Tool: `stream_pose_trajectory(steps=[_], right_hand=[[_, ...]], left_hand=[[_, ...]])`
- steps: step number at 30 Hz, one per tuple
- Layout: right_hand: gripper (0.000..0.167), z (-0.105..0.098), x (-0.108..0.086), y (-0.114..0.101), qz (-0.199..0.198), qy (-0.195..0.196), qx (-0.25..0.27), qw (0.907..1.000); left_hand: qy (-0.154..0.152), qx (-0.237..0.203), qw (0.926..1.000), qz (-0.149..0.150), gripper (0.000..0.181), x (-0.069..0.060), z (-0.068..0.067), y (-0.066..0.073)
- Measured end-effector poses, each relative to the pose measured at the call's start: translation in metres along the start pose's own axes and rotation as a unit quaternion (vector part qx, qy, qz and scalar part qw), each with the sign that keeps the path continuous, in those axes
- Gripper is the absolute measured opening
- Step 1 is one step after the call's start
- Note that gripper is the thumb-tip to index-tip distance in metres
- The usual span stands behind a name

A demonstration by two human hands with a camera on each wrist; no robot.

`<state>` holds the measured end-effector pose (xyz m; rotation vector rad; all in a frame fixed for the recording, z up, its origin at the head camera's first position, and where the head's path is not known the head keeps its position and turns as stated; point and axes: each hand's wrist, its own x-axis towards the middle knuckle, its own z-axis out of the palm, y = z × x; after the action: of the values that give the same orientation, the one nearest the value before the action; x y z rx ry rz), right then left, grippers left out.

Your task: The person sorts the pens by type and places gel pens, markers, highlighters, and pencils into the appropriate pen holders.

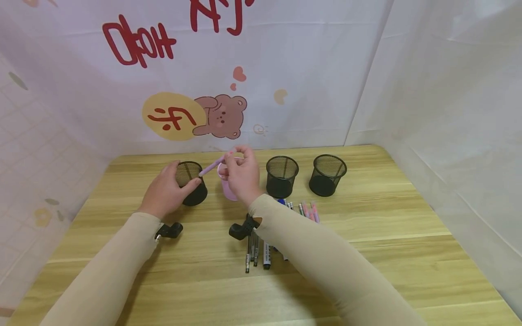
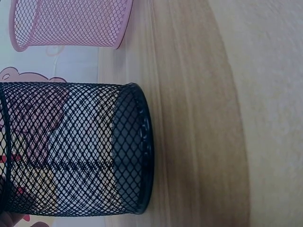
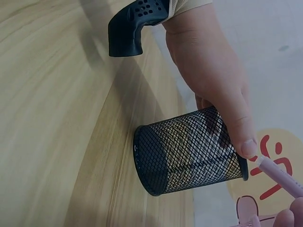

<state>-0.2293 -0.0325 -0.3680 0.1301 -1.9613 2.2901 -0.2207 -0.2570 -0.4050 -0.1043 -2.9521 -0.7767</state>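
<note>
At the left, my left hand [image 1: 165, 192] holds a black mesh pen holder [image 1: 195, 192], with the thumb at the rim. The pen holder stands upright on the table, and the left wrist view shows its mesh side [image 2: 71, 146] close up. My right hand [image 1: 244, 174] pinches a slim purple pen [image 1: 212, 166] by its pinkish end. Its other end points down left, close to the left thumb and the holder's rim; the right wrist view shows this pen [image 3: 280, 177] near the thumb tip. Behind the right hand stands a pink mesh pen holder [image 1: 229, 190], partly hidden.
Two more black mesh pen holders, one mid-table [image 1: 281, 176] and one farther right [image 1: 327, 175], stand in the row. Black pens [image 1: 247, 262], a marker [image 1: 267, 256] and pink-purple pens [image 1: 314, 213] lie on the wooden table [image 1: 195, 280], partly under the right forearm. A printed cloth hangs behind.
</note>
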Motion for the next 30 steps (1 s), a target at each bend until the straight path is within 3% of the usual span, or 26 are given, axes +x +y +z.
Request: stream_pose_trajectory(steps=[8, 15, 23, 30], right_hand=[[0.018, 0.007, -0.002, 0.003, 0.012, -0.007, -0.005, 0.9999], [0.027, 0.011, -0.004, 0.004, 0.037, -0.012, 0.026, 0.9989], [0.027, 0.013, -0.007, 0.005, 0.040, -0.032, -0.032, 0.9982], [0.027, 0.015, -0.009, 0.006, 0.047, -0.046, -0.046, 0.9968]], left_hand=[[0.001, 0.004, 1.0000, 0.002, 0.109, 0.000, 0.001, -0.002], [0.002, 0.002, 1.0000, 0.001, 0.109, 0.000, 0.001, -0.001], [-0.002, -0.002, 1.0000, -0.003, 0.108, -0.001, -0.001, 0.000], [0.000, -0.005, 1.0000, -0.002, 0.108, -0.001, -0.001, 0.000]])
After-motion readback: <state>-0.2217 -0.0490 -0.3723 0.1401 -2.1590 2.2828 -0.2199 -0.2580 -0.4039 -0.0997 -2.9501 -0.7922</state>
